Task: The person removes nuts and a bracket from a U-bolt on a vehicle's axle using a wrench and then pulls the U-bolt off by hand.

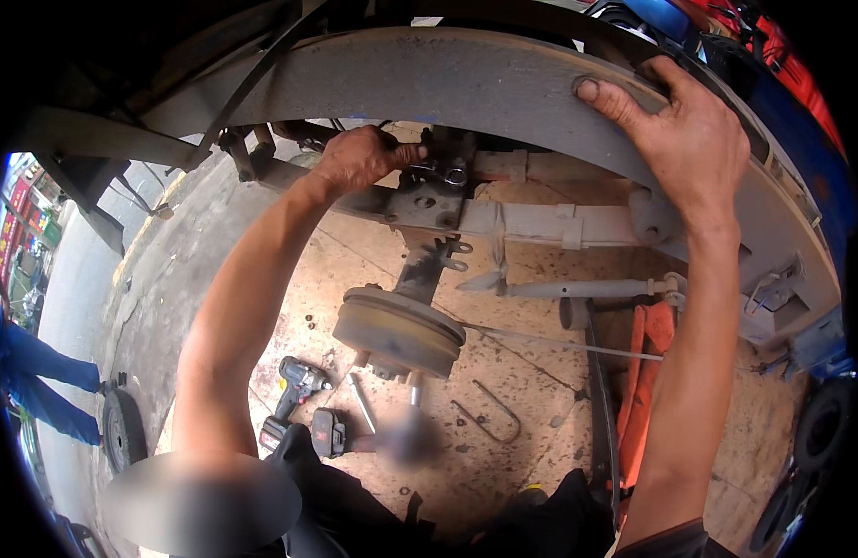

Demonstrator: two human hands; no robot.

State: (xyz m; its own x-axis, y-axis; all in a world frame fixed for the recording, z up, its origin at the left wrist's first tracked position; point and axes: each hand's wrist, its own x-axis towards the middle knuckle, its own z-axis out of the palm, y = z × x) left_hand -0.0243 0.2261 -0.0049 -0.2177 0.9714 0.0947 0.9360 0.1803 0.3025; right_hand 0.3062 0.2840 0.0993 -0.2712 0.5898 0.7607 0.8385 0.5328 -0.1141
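My left hand [362, 158] reaches in under a long grey steel frame beam [447, 79]. Its fingers are curled and partly hidden, with the thumb pointing right at a dark, greasy bracket plate [427, 203]. A shiny ring-ended metal piece [457, 175], like a wrench end, shows beside the thumb; I cannot tell if the hand holds it. My right hand [689, 135] grips the beam's upper edge at the right, thumb on the near face and fingers over the top. Below the bracket, a brake drum [401, 325] sits on the end of the axle.
On the stained floor lie a cordless impact wrench [299, 383], a battery [328, 432], a metal bar [362, 402] and a U-bolt [503, 423]. Leaf springs [540, 223] and a grey rod [578, 289] run rightward. An orange stand [645, 372] is at right; a person's blue-clad legs [52, 377] and a wheel [122, 428] at left.
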